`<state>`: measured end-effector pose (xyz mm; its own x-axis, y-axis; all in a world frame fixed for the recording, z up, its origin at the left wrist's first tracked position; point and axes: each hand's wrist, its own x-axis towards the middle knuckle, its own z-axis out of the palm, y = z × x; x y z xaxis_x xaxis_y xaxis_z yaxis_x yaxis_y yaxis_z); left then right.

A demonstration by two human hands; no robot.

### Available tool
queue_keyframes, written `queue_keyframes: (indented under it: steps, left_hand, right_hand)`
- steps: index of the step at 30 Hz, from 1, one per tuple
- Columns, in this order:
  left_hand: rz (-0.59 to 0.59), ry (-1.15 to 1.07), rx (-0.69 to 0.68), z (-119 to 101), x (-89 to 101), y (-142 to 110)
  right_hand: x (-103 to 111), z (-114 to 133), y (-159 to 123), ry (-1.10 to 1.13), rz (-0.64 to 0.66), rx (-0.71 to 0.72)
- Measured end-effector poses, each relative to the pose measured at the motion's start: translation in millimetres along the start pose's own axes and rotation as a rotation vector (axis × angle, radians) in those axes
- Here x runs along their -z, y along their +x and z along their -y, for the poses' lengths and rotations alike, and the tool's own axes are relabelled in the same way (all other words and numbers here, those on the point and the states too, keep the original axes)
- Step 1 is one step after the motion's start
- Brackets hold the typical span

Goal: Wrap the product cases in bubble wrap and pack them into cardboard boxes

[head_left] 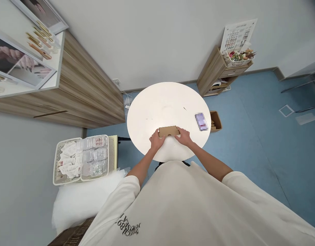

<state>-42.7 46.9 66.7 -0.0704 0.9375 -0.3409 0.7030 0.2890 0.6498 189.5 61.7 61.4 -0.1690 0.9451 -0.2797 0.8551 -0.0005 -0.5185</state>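
Note:
A small brown cardboard box (168, 131) is at the near part of the round white table (162, 99). Its flat lid side faces up, and a small notch shows at the near edge. My left hand (156, 139) grips the box's left end, with the thumb along the near side. At the opposite end, my right hand (184, 136) holds it in the same way. Whether the box rests fully on the table or is slightly lifted, I cannot tell. What is inside it is hidden.
A pixelated purple item (201, 121) lies on the table's right side. On the left stand white baskets (81, 160) of clear packs beside white wrapping material (80, 198). An open carton (215, 121) sits on the floor at right. A wooden cabinet (90, 75) rises at left.

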Motion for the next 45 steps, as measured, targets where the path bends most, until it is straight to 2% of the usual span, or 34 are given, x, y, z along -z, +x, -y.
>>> queue_keyframes:
  steps: [5,10,14,19,26,37,45]
  left_hand:
    - [0.045,-0.026,-0.012,1.8,-0.5,18.9]
    - [-0.013,-0.024,-0.050,2.6,-2.1,40.0]
    - [-0.055,0.067,-0.050,3.2,-2.4,57.2]
    - [-0.142,0.161,-0.016,2.1,-3.2,71.5]
    - [-0.150,-0.018,-0.058,2.1,-10.6,75.9]
    - [-0.132,-0.096,-0.044,0.8,-10.1,76.1]
    - [-0.065,-0.017,-0.220,11.9,4.0,67.7]
  right_hand:
    - [8.0,-0.1,19.8,0.015,0.000,0.014]
    - [14.6,4.1,38.1,0.071,-0.036,-0.010]
    - [12.2,6.0,51.1,0.119,-0.068,-0.041]
    - [10.3,6.0,62.4,0.035,-0.078,-0.050]
    - [10.6,10.8,65.9,-0.080,-0.064,-0.070]
    - [11.6,19.4,64.8,-0.152,-0.039,-0.060]
    - [12.4,16.0,57.8,-0.153,-0.053,-0.018]
